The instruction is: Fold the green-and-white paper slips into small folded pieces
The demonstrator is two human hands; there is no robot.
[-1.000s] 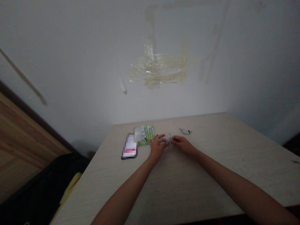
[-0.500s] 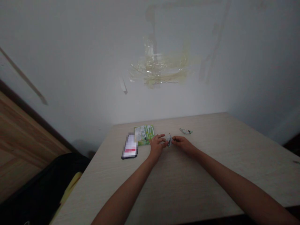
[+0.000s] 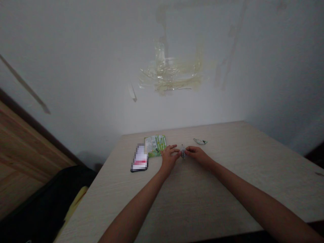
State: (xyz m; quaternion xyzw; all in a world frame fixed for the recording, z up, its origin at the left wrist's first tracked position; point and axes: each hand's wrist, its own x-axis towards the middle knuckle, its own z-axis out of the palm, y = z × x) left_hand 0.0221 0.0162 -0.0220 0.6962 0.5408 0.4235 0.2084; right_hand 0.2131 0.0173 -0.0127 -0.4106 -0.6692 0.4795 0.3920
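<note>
Between my two hands is a small, pale, leaf-shaped paper piece [image 3: 183,152], standing on its edge with dark markings. My left hand [image 3: 170,156] pinches its left side between thumb and a finger, the other fingers spread. From the right, my right hand [image 3: 195,153] grips the opposite side with closed fingertips. A similar curved paper piece [image 3: 200,141] lies on the table behind my right hand. Just behind my left hand is a green and white printed sheet [image 3: 155,145].
A phone [image 3: 140,158] with a blurred screen lies on the pale wooden table [image 3: 182,202], overlapping the sheet's left edge. The wall [image 3: 101,67] with peeling tape [image 3: 174,74] rises behind the table. At the lower left are dark fabric [image 3: 58,192] and a wooden panel [image 3: 20,145].
The paper piece between my hands has turned slightly and looks narrower. Both hands stay in almost the same place, and the view has shifted a little.
</note>
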